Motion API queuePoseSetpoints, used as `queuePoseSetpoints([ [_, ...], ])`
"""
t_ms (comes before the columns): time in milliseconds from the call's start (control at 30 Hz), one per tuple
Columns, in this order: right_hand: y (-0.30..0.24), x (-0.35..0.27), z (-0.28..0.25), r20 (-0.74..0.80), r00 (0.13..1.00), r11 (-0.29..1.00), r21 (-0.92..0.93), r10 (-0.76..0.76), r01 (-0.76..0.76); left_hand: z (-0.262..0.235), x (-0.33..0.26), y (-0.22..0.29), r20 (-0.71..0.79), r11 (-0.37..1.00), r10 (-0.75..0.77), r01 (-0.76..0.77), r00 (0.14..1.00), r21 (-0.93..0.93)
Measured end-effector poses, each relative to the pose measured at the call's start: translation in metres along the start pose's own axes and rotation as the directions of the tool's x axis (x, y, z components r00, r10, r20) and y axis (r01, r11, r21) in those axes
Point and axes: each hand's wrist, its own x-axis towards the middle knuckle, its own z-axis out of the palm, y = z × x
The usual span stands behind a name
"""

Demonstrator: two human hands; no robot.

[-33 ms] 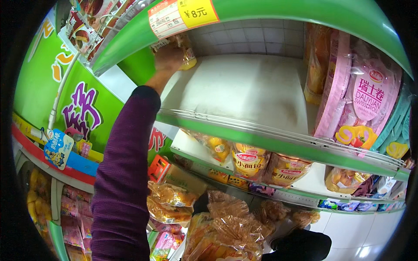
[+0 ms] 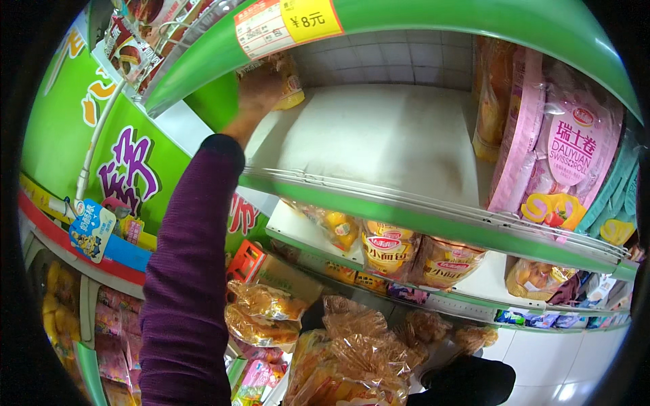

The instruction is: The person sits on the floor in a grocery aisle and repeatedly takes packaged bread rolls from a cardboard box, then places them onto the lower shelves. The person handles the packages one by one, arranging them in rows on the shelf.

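Note:
My left hand (image 2: 257, 91), at the end of a purple sleeve (image 2: 186, 271), reaches into the upper shelf's far left corner. It lies against a clear-wrapped yellow-brown package (image 2: 292, 84) that looks like bread. The fingers are dim and blurred, so their grip does not show. Low in the middle, close to me, are clear bags of bread (image 2: 349, 365) with gathered tops; what supports them is hidden. My right hand is out of sight.
The white upper shelf (image 2: 365, 135) has a green front edge. Pink Swiss roll bags (image 2: 572, 135) stand at its right. Bread bags (image 2: 389, 250) sit on the shelf below. A green side panel (image 2: 68, 135) flanks the left. A dark rounded shape (image 2: 470, 382) is over the tiled floor.
My left forearm and wrist have shifted slightly left. The hand stays at the package in the corner, and the bags have hardly moved.

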Motion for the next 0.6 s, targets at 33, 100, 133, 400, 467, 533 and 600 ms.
queuePoseSetpoints([
  [33, 0.002, -0.001, 0.001, 0.000, 1.000, 1.000, -0.004, -0.005, 0.005, -0.011, -0.008, -0.008, -0.065, 0.993, 0.111, -0.109, 0.992, 0.035],
  [100, 0.005, -0.006, 0.002, 0.015, 1.000, 1.000, -0.006, -0.012, 0.012, -0.041, -0.025, -0.029, -0.203, 0.980, 0.156, -0.177, 0.967, -0.088],
  [133, 0.007, -0.009, 0.002, 0.017, 1.000, 1.000, -0.006, -0.018, 0.018, -0.052, -0.030, -0.039, -0.276, 0.964, 0.175, -0.222, 0.945, -0.147],
  [400, 0.033, -0.030, 0.002, 0.037, 0.992, 0.991, -0.047, -0.122, 0.124, -0.128, -0.100, -0.066, -0.155, 0.886, 0.210, -0.255, 0.965, -0.389],
  [467, 0.040, -0.038, 0.002, 0.033, 0.988, 0.987, -0.053, -0.150, 0.151, -0.151, -0.116, -0.034, -0.144, 0.877, 0.290, -0.323, 0.946, -0.357],
  [533, 0.049, -0.049, 0.005, 0.061, 0.986, 0.986, -0.056, -0.156, 0.160, -0.152, -0.133, -0.027, -0.315, 0.781, 0.414, -0.511, 0.854, -0.359],
  [600, 0.060, -0.057, 0.009, 0.101, 0.982, 0.984, -0.069, -0.157, 0.164, -0.153, -0.153, -0.025, -0.355, 0.707, 0.589, -0.676, 0.726, -0.209],
])
